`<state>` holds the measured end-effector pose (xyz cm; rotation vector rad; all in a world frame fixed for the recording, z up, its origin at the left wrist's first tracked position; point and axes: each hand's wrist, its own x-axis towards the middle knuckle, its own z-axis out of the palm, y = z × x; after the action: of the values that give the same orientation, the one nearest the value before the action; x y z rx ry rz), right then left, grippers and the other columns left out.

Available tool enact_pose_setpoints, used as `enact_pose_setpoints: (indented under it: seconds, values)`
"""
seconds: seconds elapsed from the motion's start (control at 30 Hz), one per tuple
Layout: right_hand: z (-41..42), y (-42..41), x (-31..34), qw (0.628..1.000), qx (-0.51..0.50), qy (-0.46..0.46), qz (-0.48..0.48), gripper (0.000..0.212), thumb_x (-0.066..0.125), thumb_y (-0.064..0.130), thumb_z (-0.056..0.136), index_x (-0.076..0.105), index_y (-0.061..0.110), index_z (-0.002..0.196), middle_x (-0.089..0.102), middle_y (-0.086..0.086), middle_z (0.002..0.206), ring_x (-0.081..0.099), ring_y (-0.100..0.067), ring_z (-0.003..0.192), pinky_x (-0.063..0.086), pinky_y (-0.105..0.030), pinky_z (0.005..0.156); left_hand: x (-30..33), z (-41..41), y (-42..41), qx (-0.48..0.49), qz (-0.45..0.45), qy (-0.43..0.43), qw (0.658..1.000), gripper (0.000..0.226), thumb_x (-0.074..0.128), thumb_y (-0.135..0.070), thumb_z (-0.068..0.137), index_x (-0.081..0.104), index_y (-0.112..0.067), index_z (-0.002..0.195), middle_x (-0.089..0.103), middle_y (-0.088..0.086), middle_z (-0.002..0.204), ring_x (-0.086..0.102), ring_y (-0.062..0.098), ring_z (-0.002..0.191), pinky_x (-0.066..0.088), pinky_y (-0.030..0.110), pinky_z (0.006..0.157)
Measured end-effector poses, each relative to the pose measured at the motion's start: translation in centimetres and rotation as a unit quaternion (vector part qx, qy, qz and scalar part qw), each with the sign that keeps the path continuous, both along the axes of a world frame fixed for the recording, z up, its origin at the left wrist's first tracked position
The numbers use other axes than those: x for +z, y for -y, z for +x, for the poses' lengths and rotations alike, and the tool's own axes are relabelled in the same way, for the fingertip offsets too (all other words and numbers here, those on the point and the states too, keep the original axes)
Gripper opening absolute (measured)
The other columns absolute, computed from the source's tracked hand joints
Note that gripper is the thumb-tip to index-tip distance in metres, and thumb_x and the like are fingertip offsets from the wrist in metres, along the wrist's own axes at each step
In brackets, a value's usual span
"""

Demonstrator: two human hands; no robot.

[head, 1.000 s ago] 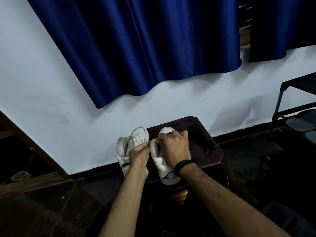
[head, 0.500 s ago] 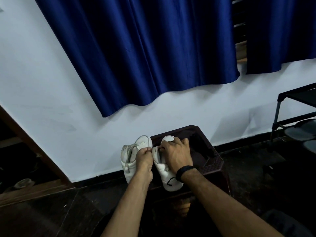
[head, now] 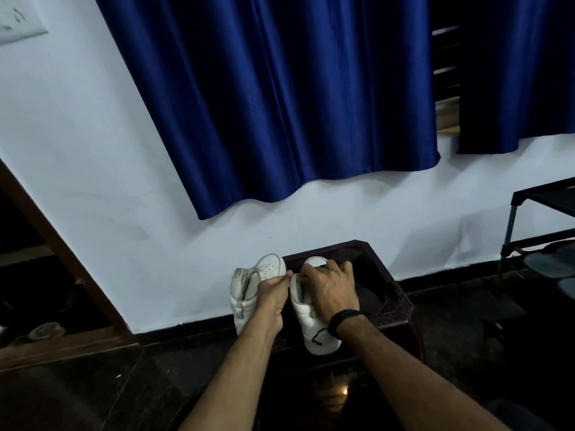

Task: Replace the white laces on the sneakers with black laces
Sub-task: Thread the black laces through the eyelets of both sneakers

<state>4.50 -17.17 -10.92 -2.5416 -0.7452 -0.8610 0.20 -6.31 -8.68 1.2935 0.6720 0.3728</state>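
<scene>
Two white sneakers stand side by side on a dark brown stool (head: 395, 309), toes toward the wall. The left sneaker (head: 245, 293) shows white laces over its tongue. The right sneaker (head: 314, 331) has a loose black lace end (head: 319, 335) lying near its heel. My right hand (head: 331, 292) lies over the right sneaker's top with fingers curled into the lacing area. My left hand (head: 272, 295) pinches something small at that sneaker's left edge; what it pinches is too small to tell.
A white wall with a blue curtain (head: 280, 104) rises right behind the stool. A black metal rack (head: 541, 231) with footwear stands at the right. A wooden door frame (head: 59, 253) runs down the left. The floor is dark tile.
The view has tilted, so the sneakers and hands sit lower in frame. Both hands stay at the right sneaker's lacing; my left hand's pinch has shifted slightly toward the toe.
</scene>
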Motion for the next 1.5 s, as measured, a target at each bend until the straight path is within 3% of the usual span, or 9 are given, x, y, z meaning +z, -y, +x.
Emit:
enact_pose_setpoints:
  seconds: [0.13,0.3,0.43,0.53,0.67,0.87,1.17,1.33,1.5]
  values:
    - [-0.1,-0.1,0.1,1.000,-0.003,-0.017,-0.007,0.013,0.050,0.040,0.078,0.054,0.028,0.076,0.065,0.005,0.058,0.057,-0.023,0.071,0.024,-0.037,0.067,-0.2,-0.1,-0.5,0.004,-0.008,0.006,1.000,0.012,0.068,0.005,0.085,0.069,-0.005,0.078,0.071,0.012,0.079,0.066,0.025,0.080,0.056,0.033,0.083]
    - [0.2,0.5,0.7,0.997,-0.022,-0.045,-0.061,0.025,0.058,0.050,0.082,0.062,0.026,0.081,0.067,0.003,0.071,0.058,-0.020,0.086,0.022,-0.039,0.074,4.1,-0.5,-0.5,0.114,-0.018,0.107,0.987,0.028,0.037,0.014,0.089,0.055,-0.003,0.077,0.054,0.011,0.057,0.054,0.023,0.054,0.044,0.020,0.044]
    - [-0.1,0.4,0.9,0.996,-0.040,-0.045,-0.072,0.024,0.066,0.049,0.076,0.064,0.025,0.073,0.064,0.003,0.065,0.060,-0.021,0.079,0.024,-0.040,0.073,8.4,-1.9,-7.0,0.236,0.141,0.057,0.960,0.030,0.037,0.000,0.088,0.059,-0.020,0.079,0.067,0.015,0.082,0.062,0.027,0.061,0.052,0.032,0.055]
    - [0.1,0.0,0.4,0.997,-0.037,-0.021,-0.067,0.016,0.069,0.043,0.075,0.067,0.028,0.075,0.067,0.004,0.065,0.060,-0.020,0.076,0.024,-0.038,0.072,9.5,-4.3,-9.4,0.229,0.352,-0.089,0.903,0.020,0.047,-0.018,0.091,0.065,-0.023,0.095,0.067,0.011,0.107,0.063,0.037,0.099,0.053,0.040,0.083]
    - [0.4,0.0,0.0,0.998,-0.023,0.002,-0.064,0.014,0.072,0.042,0.076,0.066,0.029,0.076,0.069,0.006,0.066,0.060,-0.021,0.075,0.024,-0.038,0.071,6.8,-4.5,-7.4,0.048,0.676,-0.148,0.721,0.026,0.057,-0.026,0.091,0.069,-0.025,0.114,0.063,0.000,0.126,0.050,0.029,0.118,0.038,0.037,0.095]
    - [0.3,0.2,-0.1,0.998,-0.026,0.005,-0.061,0.019,0.064,0.046,0.079,0.068,0.029,0.073,0.069,0.007,0.067,0.059,-0.021,0.074,0.024,-0.039,0.072,3.4,-2.5,-2.3,-0.197,0.721,-0.188,0.638,0.036,0.038,-0.035,0.090,0.070,-0.021,0.098,0.071,0.010,0.105,0.061,0.035,0.105,0.043,0.040,0.090]
    - [0.2,0.0,-0.3,1.000,-0.030,0.006,-0.001,0.023,0.081,0.029,0.063,0.063,0.020,0.074,0.063,0.002,0.076,0.055,-0.025,0.080,0.040,-0.037,0.064,3.8,-3.7,-3.2,-0.022,0.728,-0.223,0.648,0.027,0.046,-0.028,0.090,0.069,-0.016,0.098,0.071,0.007,0.101,0.063,0.030,0.101,0.043,0.035,0.085]
    - [-0.1,0.4,-0.8,0.989,-0.031,-0.093,0.106,0.022,0.066,0.015,0.078,0.059,0.013,0.099,0.057,-0.006,0.098,0.056,-0.028,0.090,0.048,-0.038,0.062,4.0,-5.1,-4.5,0.033,0.664,-0.241,0.707,0.031,0.048,-0.033,0.090,0.069,-0.019,0.108,0.070,0.010,0.109,0.065,0.035,0.102,0.049,0.036,0.081]
    - [-0.5,0.1,-0.8,0.983,-0.036,-0.113,0.143,0.024,0.060,0.008,0.080,0.056,0.014,0.103,0.057,-0.005,0.098,0.056,-0.029,0.092,0.045,-0.036,0.060,4.9,-6.5,-5.7,-0.017,0.633,-0.343,0.694,0.041,0.046,-0.043,0.090,0.063,-0.013,0.112,0.065,0.013,0.119,0.061,0.035,0.110,0.045,0.039,0.092]
